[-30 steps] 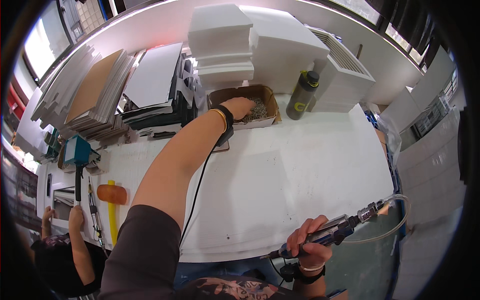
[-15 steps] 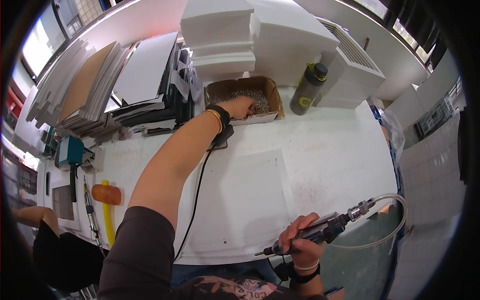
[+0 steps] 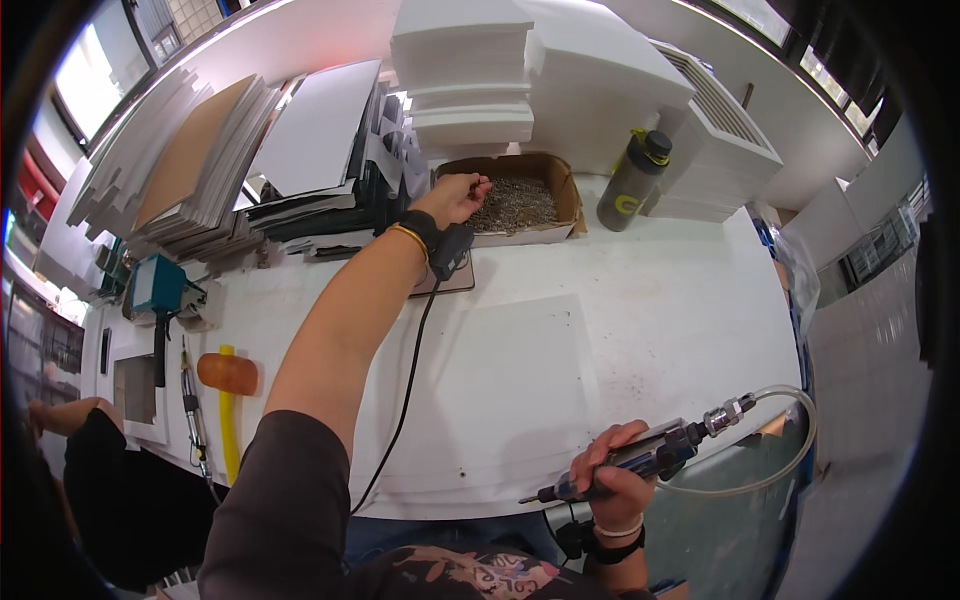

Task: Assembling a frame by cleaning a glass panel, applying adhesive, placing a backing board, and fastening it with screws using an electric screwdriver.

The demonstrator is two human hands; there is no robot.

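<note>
Screw box far centre; air screwdriver near right.
Cardboard box (image 3: pixel 560 190): shallow, brown, open-topped, sits flat at the far side of the table, holding a loose heap of small grey metal screws (image 3: pixel 515 203). Air screwdriver (image 3: pixel 640 458): slim, dark blue and silver body, lies nearly level at the near right table edge, bit pointing left, clear hose (image 3: pixel 790 440) looping off its right end.

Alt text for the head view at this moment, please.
The person's left hand reaches into a cardboard box of small metal parts at the back of a white table, while the right hand grips a pneumatic screwdriver with a clear hose near the front edge.
</note>
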